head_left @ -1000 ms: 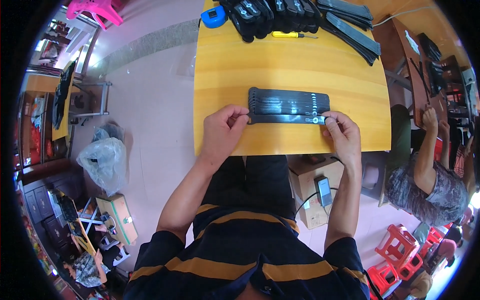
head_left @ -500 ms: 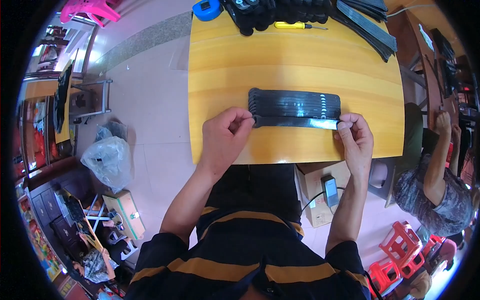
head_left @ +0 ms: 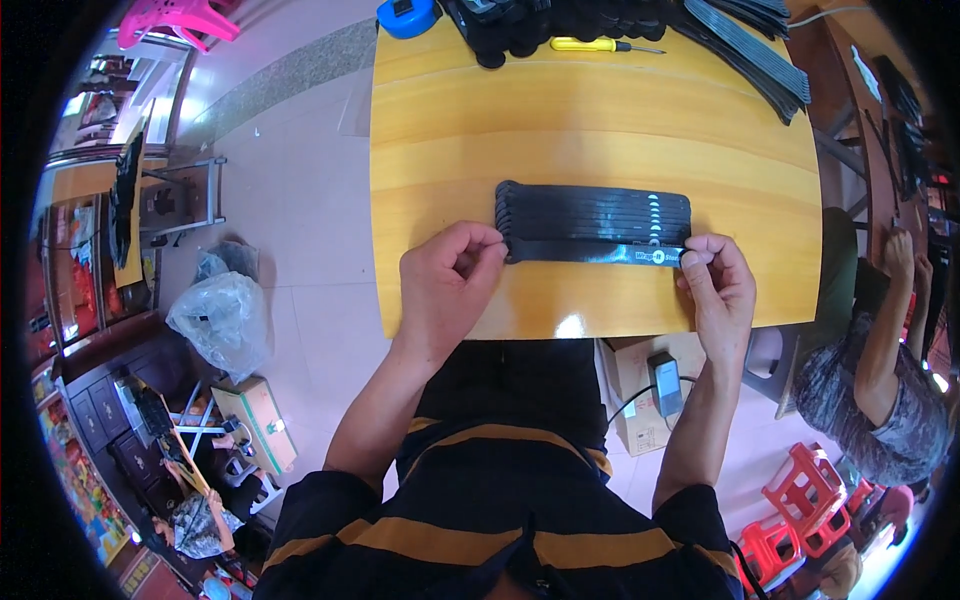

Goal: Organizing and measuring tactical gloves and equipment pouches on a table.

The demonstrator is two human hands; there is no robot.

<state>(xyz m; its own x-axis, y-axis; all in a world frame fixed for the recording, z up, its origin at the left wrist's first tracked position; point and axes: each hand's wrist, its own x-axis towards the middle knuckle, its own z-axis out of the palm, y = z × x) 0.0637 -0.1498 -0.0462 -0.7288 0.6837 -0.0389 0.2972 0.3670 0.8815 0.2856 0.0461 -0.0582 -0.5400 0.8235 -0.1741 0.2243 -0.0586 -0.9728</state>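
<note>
A row of overlapping black straps [head_left: 590, 208] lies on the table in front of me, rounded ends to the left and pale printed marks near the right. Along its near edge runs one black strap [head_left: 580, 252] with white print by its right end. My left hand [head_left: 448, 280] pinches that strap's rounded left end between thumb and forefinger. At the opposite end, my right hand [head_left: 722, 285] grips the tip, thumb on top and fingers curled beneath. The strap is stretched straight between both hands, close against the row.
On the yellow wooden table [head_left: 450, 120], a blue tape measure [head_left: 408, 17], a yellow screwdriver [head_left: 587, 45], a black pile [head_left: 545, 22] and strap bundles [head_left: 755, 60] occupy the far edge. A person [head_left: 870, 390] sits at right. Below are a cardboard box [head_left: 640, 425] and red stools [head_left: 803, 490].
Both hands keep hold of the strap's ends. White print now shows at its right end, where glare lay before. The view has shifted slightly, so the table's near edge sits lower.
</note>
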